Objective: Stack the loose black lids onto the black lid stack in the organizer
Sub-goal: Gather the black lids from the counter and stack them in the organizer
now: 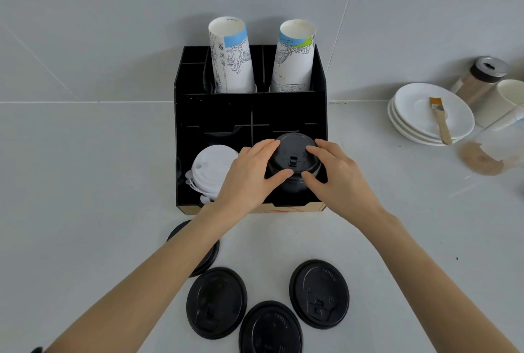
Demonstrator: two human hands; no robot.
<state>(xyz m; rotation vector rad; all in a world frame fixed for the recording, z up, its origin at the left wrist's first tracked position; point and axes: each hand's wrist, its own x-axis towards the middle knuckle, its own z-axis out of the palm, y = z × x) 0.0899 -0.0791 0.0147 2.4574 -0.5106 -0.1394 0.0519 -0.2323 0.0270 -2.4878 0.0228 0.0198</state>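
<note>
A black lid stack (293, 160) stands in the front right compartment of the black organizer (215, 109). My left hand (249, 174) grips its left side, thumb at the front. My right hand (337, 174) grips its right side the same way. Several loose black lids lie flat on the counter near me: one (217, 303) at centre left, one (270, 328) at the bottom middle, one (319, 293) at the right. A fourth (211, 253) is mostly hidden under my left forearm.
White lids (209, 168) fill the front left compartment. Two paper cup stacks (232, 58) (295, 58) rise from the back row. At the right sit stacked white saucers (419, 114) with a brush (441, 120), a shaker jar (482, 77) and a white cup (504, 100).
</note>
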